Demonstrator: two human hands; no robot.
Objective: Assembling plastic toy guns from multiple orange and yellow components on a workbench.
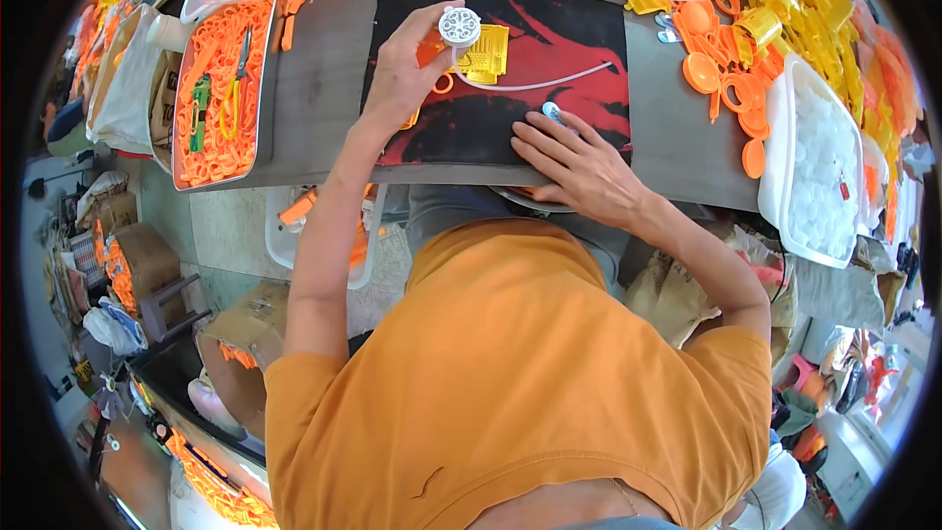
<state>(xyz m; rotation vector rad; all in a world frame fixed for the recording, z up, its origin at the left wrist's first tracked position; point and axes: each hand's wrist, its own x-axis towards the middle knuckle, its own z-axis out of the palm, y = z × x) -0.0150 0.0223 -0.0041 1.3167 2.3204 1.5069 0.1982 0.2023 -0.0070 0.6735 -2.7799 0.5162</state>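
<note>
White disc [459, 26] above red-black mat [569, 39]

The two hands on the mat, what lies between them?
In the head view, between left hand and right hand: bare black-and-red mat and thin white tube.

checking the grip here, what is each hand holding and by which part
The left hand holds a round white patterned disc by its edge, at the fingertips. The right hand lies flat on the black and red mat; a small blue-white piece shows at its fingertips, hold unclear.

Open worktop [324, 88] strip at 10 o'clock; orange-parts tray [221, 79] at 9, white-parts tub [814, 167] at 3 obstructing.
</note>
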